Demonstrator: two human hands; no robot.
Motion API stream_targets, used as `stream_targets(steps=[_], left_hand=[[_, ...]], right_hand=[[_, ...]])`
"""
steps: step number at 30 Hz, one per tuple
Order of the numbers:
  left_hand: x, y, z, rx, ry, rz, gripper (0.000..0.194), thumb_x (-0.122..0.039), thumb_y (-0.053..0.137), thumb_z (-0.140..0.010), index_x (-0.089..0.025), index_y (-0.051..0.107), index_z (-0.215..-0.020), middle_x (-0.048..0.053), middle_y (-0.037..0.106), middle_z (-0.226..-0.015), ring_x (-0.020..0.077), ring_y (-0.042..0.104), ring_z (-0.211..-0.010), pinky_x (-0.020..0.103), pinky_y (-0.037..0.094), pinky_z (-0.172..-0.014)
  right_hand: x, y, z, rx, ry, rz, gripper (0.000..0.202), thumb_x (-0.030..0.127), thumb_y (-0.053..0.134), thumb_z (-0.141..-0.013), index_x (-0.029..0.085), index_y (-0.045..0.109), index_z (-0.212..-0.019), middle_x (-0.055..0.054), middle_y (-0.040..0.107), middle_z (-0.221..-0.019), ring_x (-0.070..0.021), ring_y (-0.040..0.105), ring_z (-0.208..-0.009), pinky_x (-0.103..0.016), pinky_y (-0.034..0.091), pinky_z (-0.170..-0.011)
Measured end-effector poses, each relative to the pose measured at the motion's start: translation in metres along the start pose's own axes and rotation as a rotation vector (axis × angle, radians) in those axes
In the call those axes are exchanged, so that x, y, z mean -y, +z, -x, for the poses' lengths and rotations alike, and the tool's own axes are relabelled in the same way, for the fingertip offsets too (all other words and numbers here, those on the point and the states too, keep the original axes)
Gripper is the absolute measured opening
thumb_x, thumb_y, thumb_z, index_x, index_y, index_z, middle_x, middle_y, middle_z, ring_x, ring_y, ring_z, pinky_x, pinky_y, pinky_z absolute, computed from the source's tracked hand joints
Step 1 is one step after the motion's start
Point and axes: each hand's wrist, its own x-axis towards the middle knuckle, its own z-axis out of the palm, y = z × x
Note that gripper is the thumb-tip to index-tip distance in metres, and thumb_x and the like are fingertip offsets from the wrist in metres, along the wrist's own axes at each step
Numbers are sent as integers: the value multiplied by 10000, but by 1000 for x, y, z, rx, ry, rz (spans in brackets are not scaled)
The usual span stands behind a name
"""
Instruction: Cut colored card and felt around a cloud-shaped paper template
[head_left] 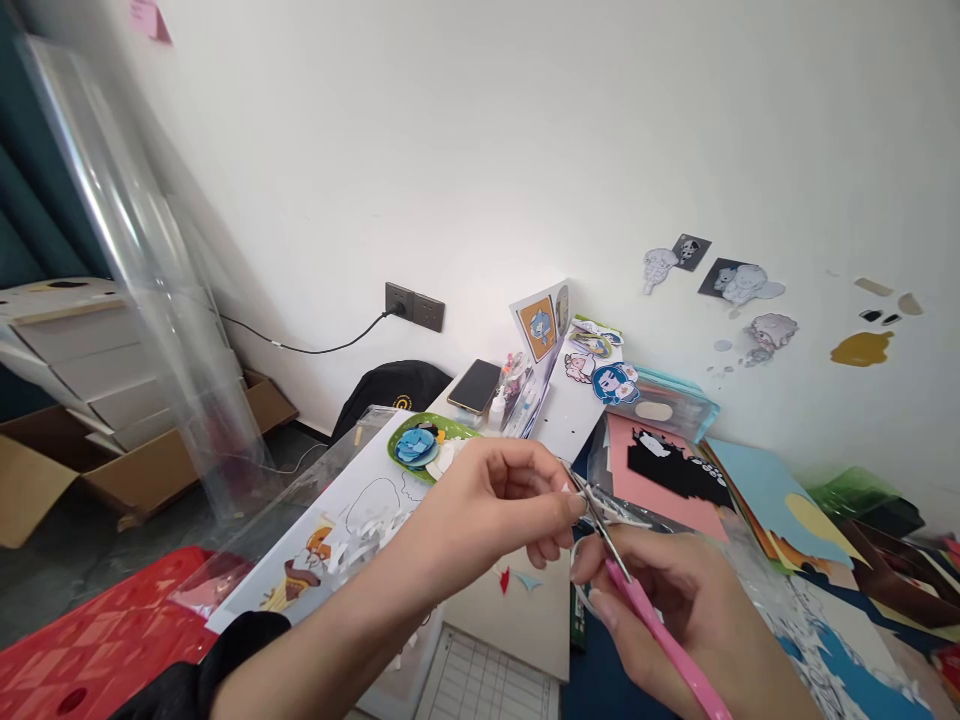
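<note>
A work surface crowded with paper pieces is set against a pale wall [480, 140]. Nearest, a slender metal tool with a pink handle [643, 606] is gripped in the right hand [697, 570], its fingers curled around it. The tool's tip is brought up to the left hand [491, 510], whose thumb and forefinger are held close together there; whether anything is pinched between them cannot be told. A thin white strip [576, 562] is seen curling beside the right fingertips.

Below the hands, a small red piece [504, 581] and a light blue piece [529, 581] are laid on a beige board [536, 630], by which a gridded sheet [487, 680] is partly covered. At lower left, a red plastic surface [112, 635] is seen. Beyond the left forearm, white paper scraps [367, 548] are heaped on a large sheet printed with a cartoon. To the right, a pink sheet [626, 490] is overlapped by a black cut-out sheet [667, 472], and a light blue sheet [765, 490] is stacked nearby.

Farther back, blue cut-outs [415, 445] are held in a green tray [396, 458], and a phone [476, 386] is laid near upright cards. On the wall, paper cut-outs [744, 283] are fixed, and a plug is seated in a socket [429, 312].
</note>
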Motion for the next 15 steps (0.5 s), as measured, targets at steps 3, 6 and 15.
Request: stream_targets(steps=[3,6,15], left_hand=[[0,-2,-1,11,-27,-16,128,-186,689,-737,-129,613,-652,-29,593,-494,51,529,-435,128,441,-426],[1,-5,-3,34,-47,-15,119,-185,695,-726,-132,618,-652,-33,591,-492,55,535,-435,130,446,-422],[-5,-11,-6,88,-140,-53,88,-141,687,-698,-130,636,-628,-30,605,-480,57,526,-406,137,449,-401]], right_hand=[[2,-2,-1,31,14,11,122,128,524,-689,208,583,-759,12,520,-689,-133,431,-548,-251,365,-523],[2,-3,-2,89,18,38,120,122,517,-711,214,577,-759,38,462,-626,-118,379,-518,-231,328,-482],[-3,-4,-4,118,20,103,105,118,521,-686,199,584,-707,58,393,-565,-96,342,-477,-202,286,-430]])
